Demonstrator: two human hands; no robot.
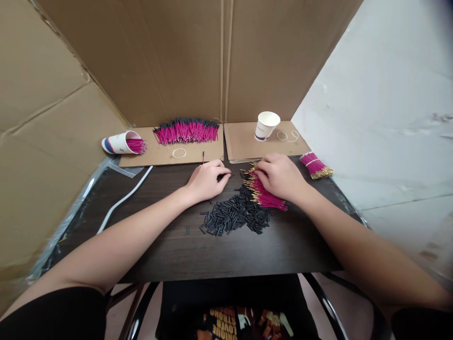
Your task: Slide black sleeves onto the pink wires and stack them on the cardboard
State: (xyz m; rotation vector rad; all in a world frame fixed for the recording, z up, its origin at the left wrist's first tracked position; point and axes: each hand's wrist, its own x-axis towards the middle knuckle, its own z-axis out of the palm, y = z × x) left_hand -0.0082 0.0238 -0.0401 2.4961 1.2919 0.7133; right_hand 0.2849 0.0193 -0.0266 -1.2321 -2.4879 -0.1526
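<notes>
My left hand [209,181] is closed above the dark table, left of the pink pins. A pink wire piece with a black tip [203,157] sticks up behind its fingers. Thumb and forefinger meet near a small dark piece that is hard to make out. My right hand [278,175] rests at the upper right of a pile of pink wires with gold ends [265,194], fingers pinched over them; what they grip is hidden. Many short black tubes [235,215] lie heaped below and between both hands.
Behind, on cardboard [148,156], lies a row of black-tipped pink wires [187,131] beside a tipped cup [118,143] holding more. A white cup [267,126] stands back right. A banded pink bundle [316,165] lies at right. A white cable [123,198] runs left.
</notes>
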